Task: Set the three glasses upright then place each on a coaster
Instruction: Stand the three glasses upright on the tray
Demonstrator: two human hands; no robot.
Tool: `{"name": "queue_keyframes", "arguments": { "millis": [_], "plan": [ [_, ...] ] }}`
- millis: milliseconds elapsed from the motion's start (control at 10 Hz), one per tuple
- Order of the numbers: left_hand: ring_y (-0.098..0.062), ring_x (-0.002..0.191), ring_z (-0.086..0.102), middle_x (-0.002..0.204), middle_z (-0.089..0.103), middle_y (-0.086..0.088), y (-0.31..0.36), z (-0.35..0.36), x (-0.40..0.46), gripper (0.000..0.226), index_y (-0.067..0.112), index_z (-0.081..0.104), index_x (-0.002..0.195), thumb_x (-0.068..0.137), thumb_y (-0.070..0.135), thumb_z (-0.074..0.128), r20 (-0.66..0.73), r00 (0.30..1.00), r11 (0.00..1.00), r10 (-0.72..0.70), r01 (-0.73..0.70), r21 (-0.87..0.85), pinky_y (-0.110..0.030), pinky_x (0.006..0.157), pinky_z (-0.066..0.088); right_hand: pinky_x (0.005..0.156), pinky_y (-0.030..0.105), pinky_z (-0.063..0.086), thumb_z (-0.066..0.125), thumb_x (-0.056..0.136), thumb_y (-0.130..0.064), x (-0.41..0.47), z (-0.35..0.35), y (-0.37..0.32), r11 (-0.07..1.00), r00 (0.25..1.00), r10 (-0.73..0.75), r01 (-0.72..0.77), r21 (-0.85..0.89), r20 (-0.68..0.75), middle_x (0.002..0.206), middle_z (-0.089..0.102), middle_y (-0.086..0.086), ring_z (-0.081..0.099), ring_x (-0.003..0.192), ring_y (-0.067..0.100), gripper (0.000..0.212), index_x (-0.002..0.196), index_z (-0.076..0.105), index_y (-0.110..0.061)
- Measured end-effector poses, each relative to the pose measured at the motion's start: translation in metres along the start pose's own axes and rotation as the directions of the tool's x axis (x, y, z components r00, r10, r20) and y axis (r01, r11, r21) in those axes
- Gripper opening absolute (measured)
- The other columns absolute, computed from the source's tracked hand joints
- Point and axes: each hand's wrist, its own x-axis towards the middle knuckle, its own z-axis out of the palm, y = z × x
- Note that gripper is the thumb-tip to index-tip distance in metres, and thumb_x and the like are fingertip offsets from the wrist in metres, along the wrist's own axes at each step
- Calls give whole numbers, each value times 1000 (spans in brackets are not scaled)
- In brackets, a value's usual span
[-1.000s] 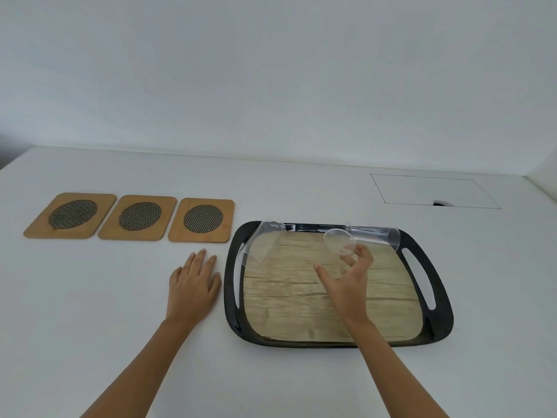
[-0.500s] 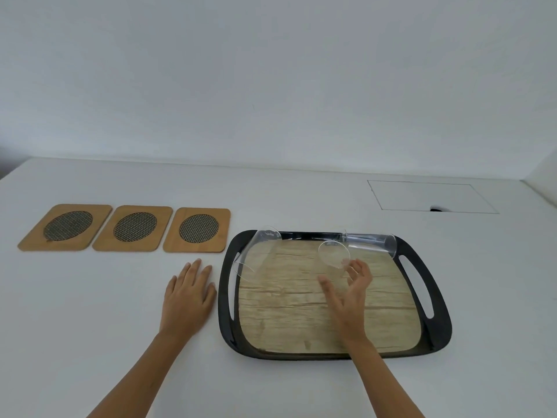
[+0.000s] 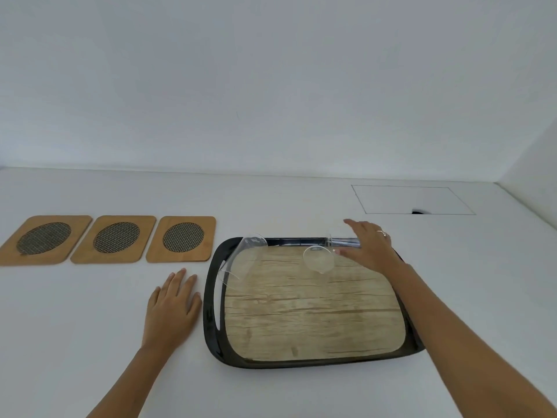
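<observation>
Three clear glasses lie on their sides at the back of a black tray point(image 3: 211, 321) with a wood-pattern floor. One glass point(image 3: 241, 257) is in the back left corner. Another glass point(image 3: 319, 259) lies mid-back, its mouth toward me. The third glass point(image 3: 342, 241) rests along the back rim. My right hand point(image 3: 369, 247) arches over this third glass with fingers spread, thumb at its near side, hiding its right part. My left hand point(image 3: 171, 309) lies flat on the table just left of the tray. Three wooden coasters with mesh ovals point(image 3: 45, 238) point(image 3: 116, 236) point(image 3: 183, 238) sit in a row at the left.
The white table point(image 3: 90, 327) runs back to a plain wall. A rectangular hatch outline point(image 3: 413, 199) with a dark notch is set in the table behind the tray. A side wall closes the far right.
My right hand has moved from near the middle glass back and to the right, over the glass on the back rim. My left hand has stayed flat on the table.
</observation>
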Motion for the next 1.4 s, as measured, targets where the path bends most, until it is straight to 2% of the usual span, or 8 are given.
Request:
{"name": "queue_keyframes", "arguments": {
  "millis": [100,200,400,600,700,800,1100,1400],
  "plan": [
    [-35,127,42,135,51,-16,0,0,0,55,11,54,126,89,42,29,2,1000,1000,-3,3,-2,-55,98,34,97,46,40,69,75,-54,14,-10,-2,954,962,-120,180,-241,245,141,39,7,47,120,29,92,148,17,-34],
    [-35,127,43,135,51,-16,0,-1,0,55,11,55,126,89,42,29,5,1000,1000,-7,7,1,-55,98,35,87,41,48,74,75,-40,17,-8,-9,904,940,-143,251,-345,309,138,39,6,54,110,28,96,148,12,-36],
    [-35,126,43,135,52,-15,0,-1,0,55,11,56,125,88,42,29,7,1000,1000,-11,11,0,-55,98,35,74,36,53,64,82,-16,14,-2,-15,846,956,-182,272,-458,232,129,46,7,57,102,28,75,143,24,-34],
    [-35,125,44,134,53,-16,0,-3,0,55,11,56,124,88,42,29,5,1000,1000,-12,12,-9,-55,97,35,63,36,52,70,75,-27,-13,-12,-8,990,992,-91,81,-113,-84,122,51,6,60,84,26,69,135,36,-28],
    [-35,125,45,134,53,-16,1,-3,-1,56,11,56,124,88,42,28,7,1000,1000,-10,10,-11,-56,97,35,64,26,45,76,73,-24,-43,-14,-12,942,942,121,-9,336,-314,115,48,0,56,80,11,67,130,40,-19],
    [-36,125,45,133,53,-16,1,-4,-1,56,10,56,124,88,42,27,7,1000,1000,-11,11,-12,-56,97,35,71,23,40,79,72,-23,-60,-10,-14,866,897,254,-44,498,-362,117,47,1,52,86,7,69,128,40,-16],
    [-37,125,45,133,52,-18,2,-4,-3,57,9,55,125,89,43,26,27,1000,1000,-12,12,-3,-56,97,35,85,38,49,82,68,-28,-100,19,-14,770,838,384,-58,636,-388,117,48,0,57,98,18,70,124,40,-23],
    [-39,124,45,132,53,-19,1,-4,-3,57,8,56,124,88,42,27,23,1000,1000,-3,3,-11,-57,96,35,86,32,45,82,69,-25,-106,28,-16,748,813,415,-49,662,-409,119,46,2,54,107,24,66,119,39,-22]
  ]
}}
